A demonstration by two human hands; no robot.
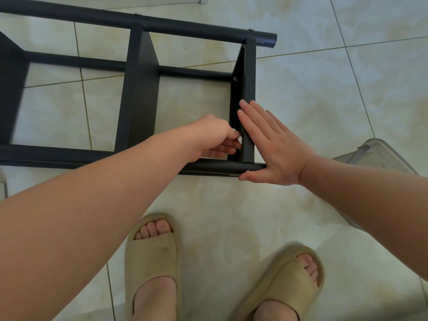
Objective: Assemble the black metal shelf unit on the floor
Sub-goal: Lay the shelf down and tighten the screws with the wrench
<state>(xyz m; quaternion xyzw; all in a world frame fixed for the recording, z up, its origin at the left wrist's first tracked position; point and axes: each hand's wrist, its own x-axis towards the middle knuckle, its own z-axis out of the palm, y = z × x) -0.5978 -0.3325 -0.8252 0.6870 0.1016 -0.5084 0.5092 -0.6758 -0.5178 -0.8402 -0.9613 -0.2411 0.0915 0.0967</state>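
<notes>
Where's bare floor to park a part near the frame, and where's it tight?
Free: floor tile right of the end panel, beyond the clear container; the strip between near rail and sandals. Tight: the near corner, where left hand and right hand meet at that panel.

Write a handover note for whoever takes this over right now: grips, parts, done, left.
Left grip: fingers curled, pinching a small silvery part, likely a screw, at the inner face of the end panel.
Right grip: flat, fingers pressing the end panel's outer edge, thumb along the near rail.
Shelf unit: on its side on the tiled floor.
Done: rails and panels look joined; screw heads show on the far rail.
Left: probably seating this fastener, then standing the unit up.
</notes>
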